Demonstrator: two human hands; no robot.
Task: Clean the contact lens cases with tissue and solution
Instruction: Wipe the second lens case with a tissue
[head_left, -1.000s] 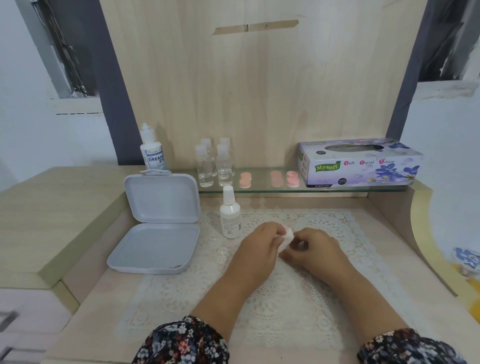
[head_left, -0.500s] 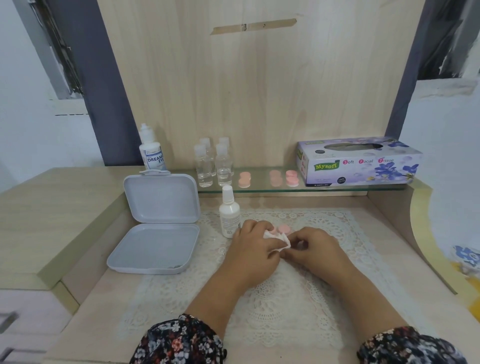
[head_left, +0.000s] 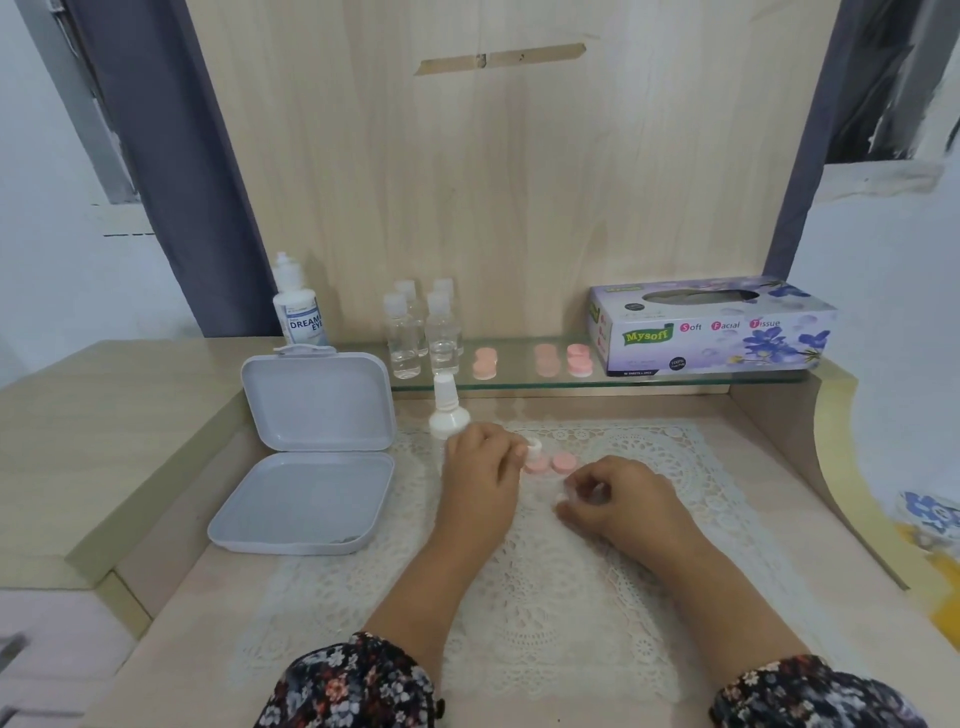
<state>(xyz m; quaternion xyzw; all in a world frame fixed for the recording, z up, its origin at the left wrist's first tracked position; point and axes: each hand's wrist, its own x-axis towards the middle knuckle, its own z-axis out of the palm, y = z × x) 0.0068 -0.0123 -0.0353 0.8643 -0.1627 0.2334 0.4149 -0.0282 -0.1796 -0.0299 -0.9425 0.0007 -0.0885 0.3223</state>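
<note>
Head camera, looking down at a light wooden tabletop (head_left: 171, 613) covered in the middle by a white lace mat (head_left: 545, 597). The left hand (head_left: 480, 467) lies on the mat near its far edge, fingers curled, pinching a small wad of white tissue (head_left: 534, 448) against a pink contact lens case (head_left: 545, 462) that sits on the mat just beyond the fingertips. The right hand (head_left: 618, 499) rests on the mat just beside the case, fingers loosely curled; whether it holds anything cannot be told. A small white solution bottle (head_left: 448, 413) stands tilted just behind the left hand. An open white box (head_left: 311, 457) lies toward the tabletop's left edge. On a glass shelf (head_left: 519, 379) along the far edge stand a larger solution bottle (head_left: 300, 306), clear bottles (head_left: 423, 332), more pink cases (head_left: 545, 359) and a tissue box (head_left: 711, 327).
</note>
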